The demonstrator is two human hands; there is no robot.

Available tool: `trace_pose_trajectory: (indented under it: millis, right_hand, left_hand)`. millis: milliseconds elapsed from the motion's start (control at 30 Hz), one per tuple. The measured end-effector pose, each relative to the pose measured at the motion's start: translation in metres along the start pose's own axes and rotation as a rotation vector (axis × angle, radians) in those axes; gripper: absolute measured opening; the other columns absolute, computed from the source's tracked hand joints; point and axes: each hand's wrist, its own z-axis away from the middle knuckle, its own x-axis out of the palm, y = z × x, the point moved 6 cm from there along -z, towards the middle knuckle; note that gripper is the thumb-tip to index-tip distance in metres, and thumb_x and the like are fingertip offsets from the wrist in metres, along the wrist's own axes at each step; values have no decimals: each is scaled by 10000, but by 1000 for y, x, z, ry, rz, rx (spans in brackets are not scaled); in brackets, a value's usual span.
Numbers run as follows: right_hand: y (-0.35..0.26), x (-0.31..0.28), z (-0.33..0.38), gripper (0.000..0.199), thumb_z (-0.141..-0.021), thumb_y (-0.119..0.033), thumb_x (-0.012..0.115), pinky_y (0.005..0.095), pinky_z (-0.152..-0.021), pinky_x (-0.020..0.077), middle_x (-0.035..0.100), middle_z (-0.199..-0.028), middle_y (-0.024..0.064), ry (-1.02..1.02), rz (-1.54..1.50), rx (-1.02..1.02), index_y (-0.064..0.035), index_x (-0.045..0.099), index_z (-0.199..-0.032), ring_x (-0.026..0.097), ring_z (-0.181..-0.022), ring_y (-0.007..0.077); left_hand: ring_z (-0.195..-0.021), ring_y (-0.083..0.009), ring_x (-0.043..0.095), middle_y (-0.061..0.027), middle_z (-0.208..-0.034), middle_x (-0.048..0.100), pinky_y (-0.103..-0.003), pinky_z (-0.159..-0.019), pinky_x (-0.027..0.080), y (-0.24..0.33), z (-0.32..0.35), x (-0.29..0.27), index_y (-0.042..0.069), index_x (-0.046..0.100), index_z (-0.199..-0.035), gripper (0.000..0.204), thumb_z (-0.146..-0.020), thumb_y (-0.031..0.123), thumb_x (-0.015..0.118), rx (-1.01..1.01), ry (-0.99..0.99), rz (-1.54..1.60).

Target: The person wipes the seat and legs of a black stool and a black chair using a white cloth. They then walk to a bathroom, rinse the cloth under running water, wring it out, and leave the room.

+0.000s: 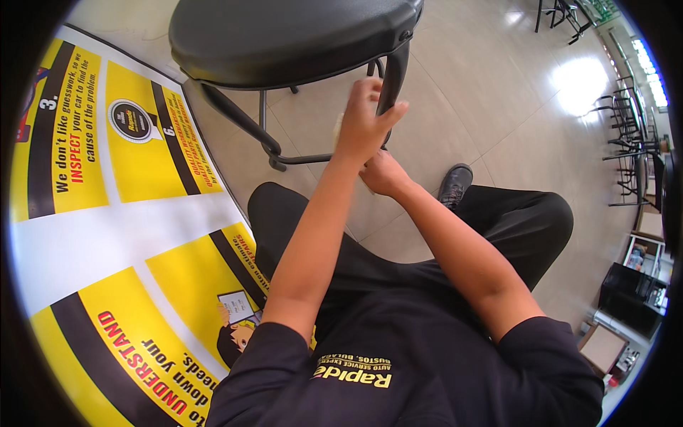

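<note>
A black padded stool point(288, 43) stands on the tiled floor point(491, 107) in front of the seated person, its seat above the hands. The left hand point(364, 128) is at the stool's near right leg point(395, 75), fingers curled and thumb sticking out across it; I cannot tell how firmly it grips. A pale, blurred piece of something point(338, 129) shows at that hand's left edge. The right hand point(385, 174) is just below, near the lower leg, its fingers partly hidden by the left wrist, so its hold cannot be told. A dark shoe point(456, 186) rests nearby. Yellow-and-white posters point(78, 242) lie left; more seats point(626, 160) stand far right.
</note>
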Motion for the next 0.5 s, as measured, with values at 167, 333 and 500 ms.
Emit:
trace_pose_trajectory:
  millis: [167, 333, 500]
  right_hand:
    - [17, 1, 7, 541, -947, -227, 637, 469, -914, 533, 694, -1200, 215, -28, -354, 283, 67, 497, -1379, 685, -1100, 352]
    - [1, 23, 10, 642, -967, -172, 622, 386, -976, 535, 576, -1431, 153, -424, -605, 273, -23, 401, -1551, 612, -1236, 246]
    - [25, -42, -3, 630, -915, -164, 655, 366, -933, 540, 608, -1396, 176, -514, -388, 326, -39, 483, -1509, 623, -1203, 219]
  left_hand:
    - [-1201, -245, 549, -128, -1336, 544, -393, -979, 483, -77, 111, -54, 52, 459, -1420, 614, -958, 376, 699, -792, 351, 189]
    - [-1337, -290, 509, -180, -1460, 513, -410, -1047, 450, -107, 148, -37, 44, 402, -1517, 661, -1004, 402, 614, -1037, 121, 328]
    - [-1325, -342, 514, -184, -1493, 477, -383, -1012, 478, -110, 135, -58, 44, 438, -1500, 617, -989, 329, 634, -971, 68, -19]
